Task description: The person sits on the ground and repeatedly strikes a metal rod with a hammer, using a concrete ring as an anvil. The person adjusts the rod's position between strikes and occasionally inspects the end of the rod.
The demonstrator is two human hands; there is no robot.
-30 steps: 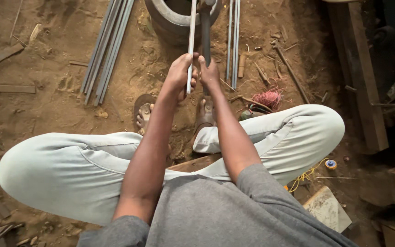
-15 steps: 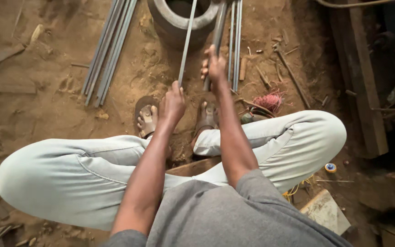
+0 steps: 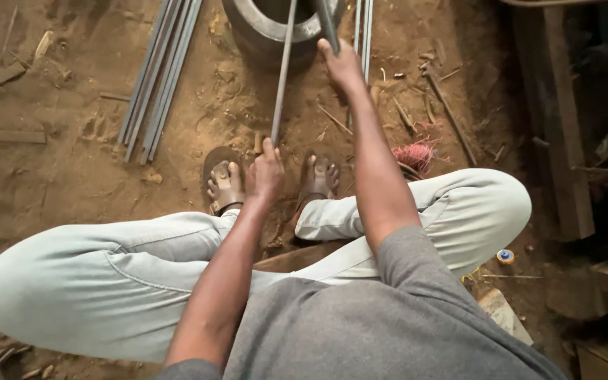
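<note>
I sit with knees spread over a sandy floor, feet in sandals. My left hand [image 3: 267, 172] grips the near end of a thin grey metal rod [image 3: 283, 70] that runs away from me over a round metal ring [image 3: 270, 29]. My right hand [image 3: 343, 65] is stretched farther forward and closed on a darker metal bar [image 3: 326, 21] that leans over the same ring. What lies inside the ring is cut off by the top edge.
A bundle of grey rods [image 3: 157, 77] lies on the sand at the left, and more rods [image 3: 364, 32] beside the ring. A red wire coil [image 3: 413, 156], wooden planks [image 3: 554, 127] at the right, a small tape roll [image 3: 505, 256] and scrap sticks lie around.
Both hands were together on the rod near the ring. The left hand has slid back toward my feet along the rod, while the right has reached forward onto the darker bar.
</note>
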